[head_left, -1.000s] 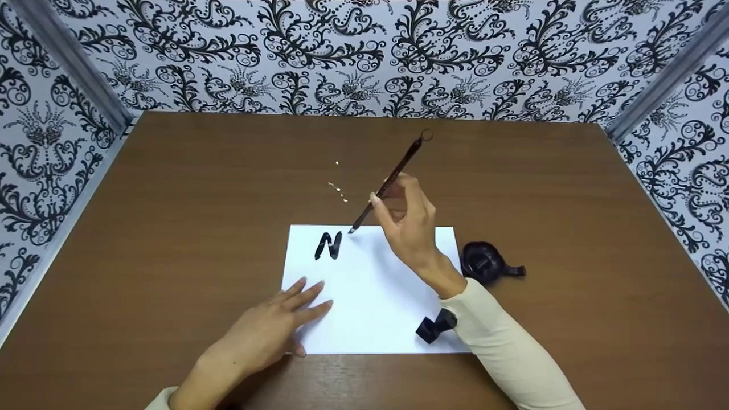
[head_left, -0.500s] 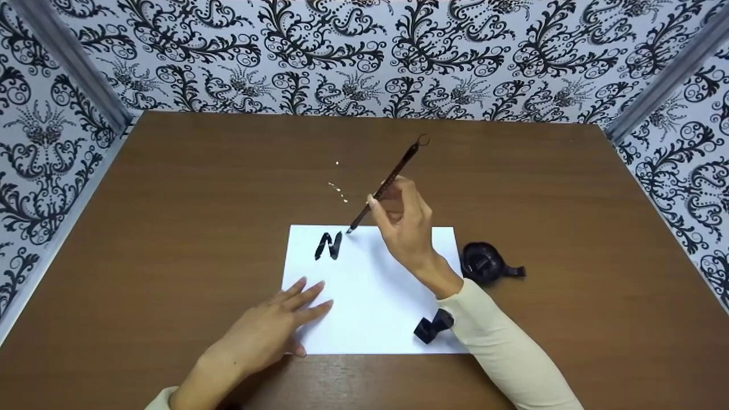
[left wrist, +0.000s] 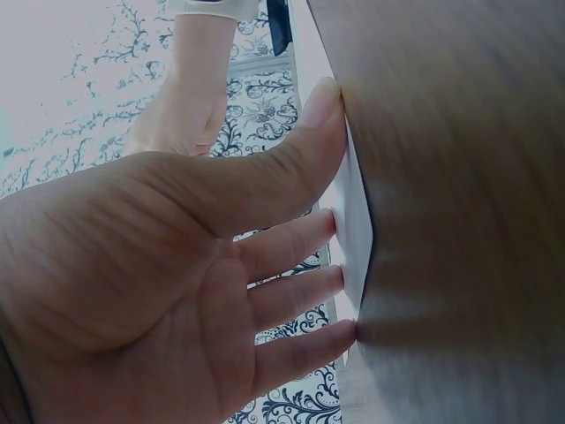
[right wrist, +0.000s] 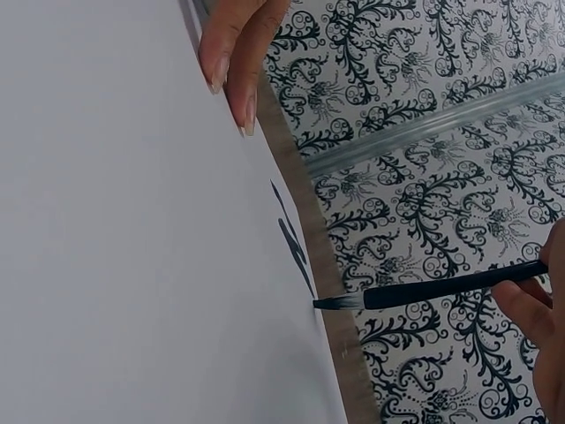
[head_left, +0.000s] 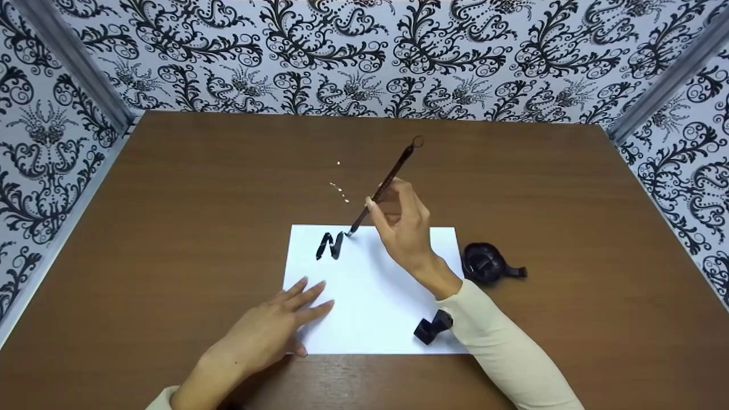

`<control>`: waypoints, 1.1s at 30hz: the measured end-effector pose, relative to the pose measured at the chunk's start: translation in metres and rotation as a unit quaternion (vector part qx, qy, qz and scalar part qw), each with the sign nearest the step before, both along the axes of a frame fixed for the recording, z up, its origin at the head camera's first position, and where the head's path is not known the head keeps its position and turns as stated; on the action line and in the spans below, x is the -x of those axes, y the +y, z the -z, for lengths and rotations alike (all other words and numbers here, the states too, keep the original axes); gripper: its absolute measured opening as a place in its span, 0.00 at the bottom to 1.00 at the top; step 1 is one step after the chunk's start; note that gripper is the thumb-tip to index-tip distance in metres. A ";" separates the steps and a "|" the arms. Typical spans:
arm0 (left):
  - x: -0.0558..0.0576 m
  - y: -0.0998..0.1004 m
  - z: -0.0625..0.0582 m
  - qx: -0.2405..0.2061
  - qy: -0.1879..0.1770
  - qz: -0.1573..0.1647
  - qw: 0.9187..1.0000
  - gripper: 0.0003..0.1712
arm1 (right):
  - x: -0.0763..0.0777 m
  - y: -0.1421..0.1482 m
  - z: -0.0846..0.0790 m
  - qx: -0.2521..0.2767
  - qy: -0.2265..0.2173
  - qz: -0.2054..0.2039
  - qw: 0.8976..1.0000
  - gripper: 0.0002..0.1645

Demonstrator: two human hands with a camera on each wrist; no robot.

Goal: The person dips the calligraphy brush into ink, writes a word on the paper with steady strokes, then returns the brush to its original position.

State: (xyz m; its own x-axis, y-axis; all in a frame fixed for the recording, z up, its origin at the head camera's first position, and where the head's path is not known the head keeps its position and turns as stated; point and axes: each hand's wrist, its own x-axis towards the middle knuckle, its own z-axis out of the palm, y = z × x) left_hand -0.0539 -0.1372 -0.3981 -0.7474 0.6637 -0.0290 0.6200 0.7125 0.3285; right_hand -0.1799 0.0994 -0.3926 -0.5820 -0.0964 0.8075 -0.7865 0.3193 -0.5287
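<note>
My right hand (head_left: 403, 225) pinches a dark calligraphy brush (head_left: 393, 173) with a hanging loop at its upper end. The brush slants, and in the right wrist view its black-tipped bristles (right wrist: 340, 303) meet the paper beside the painted strokes. Those black strokes (head_left: 330, 246) form an N-like shape near the top left of the white sheet of paper (head_left: 364, 302). My left hand (head_left: 273, 324) rests on the sheet's lower left part, fingers spread and fairly straight. In the left wrist view its thumb (left wrist: 320, 106) and fingertips press along the paper's edge.
A small black dish with a short handle (head_left: 484, 263) stands right of the paper. The black wrist device (head_left: 433, 326) sits under my right sleeve, over the sheet's lower right. Small pale flecks (head_left: 340, 191) mark the brown table (head_left: 199, 188). Patterned walls border it.
My right hand and the brush have shifted slightly left and down, and the brush tip now sits on the paper closer to the strokes. My left hand stays put.
</note>
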 end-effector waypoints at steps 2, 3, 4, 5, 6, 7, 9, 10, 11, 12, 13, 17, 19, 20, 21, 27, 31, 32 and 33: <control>0.000 0.000 0.000 -0.001 0.001 0.000 1.000 0.43 | -0.001 0.000 -0.001 -0.004 0.002 -0.005 1.000 0.16; 0.000 0.001 0.000 -0.001 0.002 0.000 1.000 0.43 | -0.001 0.000 -0.001 -0.006 0.002 -0.007 1.000 0.16; 0.000 0.001 0.000 -0.001 0.003 0.001 1.000 0.43 | -0.001 0.000 -0.001 -0.008 0.002 -0.008 1.000 0.16; 0.000 0.000 0.000 -0.002 0.004 0.002 1.000 0.43 | -0.001 0.000 -0.001 -0.011 0.003 -0.009 1.000 0.17; 0.000 0.001 0.001 -0.003 0.005 0.002 1.000 0.43 | -0.002 0.000 -0.001 -0.015 0.003 -0.009 1.000 0.17; 0.000 0.001 0.001 -0.003 0.005 0.003 1.000 0.43 | -0.002 0.000 -0.001 -0.017 0.003 -0.010 1.000 0.17; 0.000 0.001 0.000 -0.002 0.003 0.002 1.000 0.43 | -0.003 0.001 -0.002 -0.024 0.003 -0.008 1.000 0.18; 0.000 0.001 0.000 -0.002 0.002 0.002 1.000 0.43 | -0.003 0.001 -0.002 -0.027 0.002 -0.009 1.000 0.18; 0.000 0.001 0.000 -0.001 0.000 0.002 1.000 0.43 | -0.003 0.001 -0.003 -0.030 0.002 -0.009 1.000 0.19; 0.000 0.001 0.000 0.000 0.000 0.001 1.000 0.43 | -0.003 0.001 -0.003 -0.032 0.002 -0.010 0.999 0.19; 0.000 0.001 0.000 0.001 -0.002 0.000 1.000 0.42 | -0.004 0.001 -0.004 -0.035 0.003 -0.011 0.999 0.19; 0.000 0.001 0.000 0.002 -0.004 -0.001 1.000 0.42 | -0.005 0.001 -0.007 -0.047 0.008 -0.016 0.999 0.18; 0.000 0.001 0.000 0.003 -0.004 0.000 1.000 0.42 | -0.006 0.001 -0.008 -0.051 0.007 -0.020 0.998 0.18; 0.000 0.001 0.000 0.003 -0.004 0.000 1.000 0.42 | -0.006 0.002 -0.008 -0.053 0.007 -0.021 0.998 0.18; 0.000 0.001 -0.001 0.004 -0.005 0.001 1.000 0.43 | -0.006 0.002 -0.009 -0.055 0.006 -0.023 0.998 0.18; 0.000 0.001 -0.001 0.002 -0.004 0.003 1.000 0.42 | -0.008 0.003 -0.012 -0.065 0.000 -0.030 0.997 0.17; -0.001 0.001 -0.001 -0.004 -0.004 0.004 1.000 0.42 | -0.009 0.003 -0.014 -0.071 0.001 -0.029 0.997 0.16; -0.001 0.001 -0.001 -0.004 -0.004 0.004 1.000 0.42 | -0.009 0.004 -0.014 -0.072 0.001 -0.028 0.997 0.16; -0.001 0.001 -0.001 -0.005 -0.004 0.004 1.000 0.42 | -0.009 0.004 -0.015 -0.073 0.001 -0.028 0.997 0.16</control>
